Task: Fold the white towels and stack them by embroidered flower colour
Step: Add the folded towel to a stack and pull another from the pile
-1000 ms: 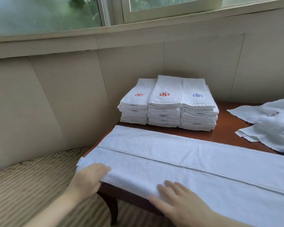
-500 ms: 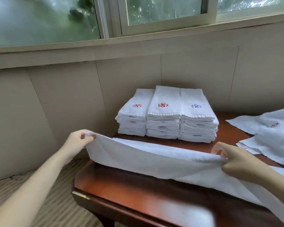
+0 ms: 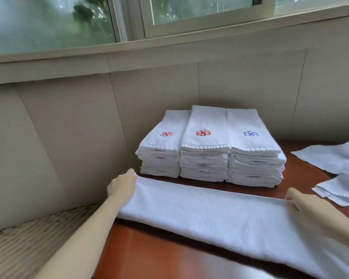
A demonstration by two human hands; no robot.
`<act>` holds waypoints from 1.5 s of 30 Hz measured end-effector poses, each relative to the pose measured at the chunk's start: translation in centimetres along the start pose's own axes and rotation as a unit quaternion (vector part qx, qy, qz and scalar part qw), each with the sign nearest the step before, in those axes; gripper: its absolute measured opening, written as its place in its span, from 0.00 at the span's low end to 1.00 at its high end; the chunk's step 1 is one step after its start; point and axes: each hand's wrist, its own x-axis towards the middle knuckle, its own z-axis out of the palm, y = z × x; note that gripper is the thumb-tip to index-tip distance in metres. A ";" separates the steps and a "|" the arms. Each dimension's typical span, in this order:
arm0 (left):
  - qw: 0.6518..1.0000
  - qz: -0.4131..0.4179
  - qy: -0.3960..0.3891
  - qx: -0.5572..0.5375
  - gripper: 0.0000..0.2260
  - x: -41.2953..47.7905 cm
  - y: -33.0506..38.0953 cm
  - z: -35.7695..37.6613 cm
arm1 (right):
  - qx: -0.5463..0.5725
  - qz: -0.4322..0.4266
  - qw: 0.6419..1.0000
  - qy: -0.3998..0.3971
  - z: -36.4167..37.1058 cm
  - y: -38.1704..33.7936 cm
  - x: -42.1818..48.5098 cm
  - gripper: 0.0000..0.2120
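On the polished reddish-brown wooden table (image 3: 159, 256), between the two hands, a long white terry towel (image 3: 220, 216) lies flat, folded lengthwise into a narrow band. The left hand (image 3: 122, 187) holds the band's left end, its fingers (image 3: 133, 175) curled onto the far corner and pinching the cloth there. The right hand (image 3: 304, 206) grips the far edge further along, its fingers bent down over that edge. The towel runs on past this hand toward the lower right and out of view.

Just beyond the left fingertips stand three piles of folded white towels, side by side and touching. The left stack (image 3: 161, 156) has a red embroidered flower on top and sits closest to those fingertips. The middle stack (image 3: 205, 156), slightly taller, also has a red flower. The right stack (image 3: 254, 158) has a blue flower and lies beyond the stretch between the hands.

Beyond and to the right of the right fingers, loose towels (image 3: 338, 164), white and unfolded, overlap on the table. Left of the left arm lies a beige ribbed cushion (image 3: 18, 244), against a panelled beige wall (image 3: 69, 127).
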 end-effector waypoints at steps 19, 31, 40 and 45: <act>0.947 0.261 -0.187 -0.016 0.20 -15.2 22.2 4.7 | -0.021 0.208 0.978 0.013 -1.2 0.0 -5.8 0.10; 0.913 0.342 -0.222 0.011 0.20 -17.6 19.5 3.0 | 0.290 0.220 0.872 -0.327 -8.6 12.1 -19.0 0.17; 0.918 0.302 -0.219 -0.133 0.07 -16.7 21.2 0.2 | 0.132 0.317 0.936 -0.075 -6.1 15.6 -19.9 0.12; 0.931 0.279 -0.192 -0.136 0.10 -16.1 23.1 0.7 | 0.014 0.314 0.949 -0.037 -4.9 15.9 -19.8 0.12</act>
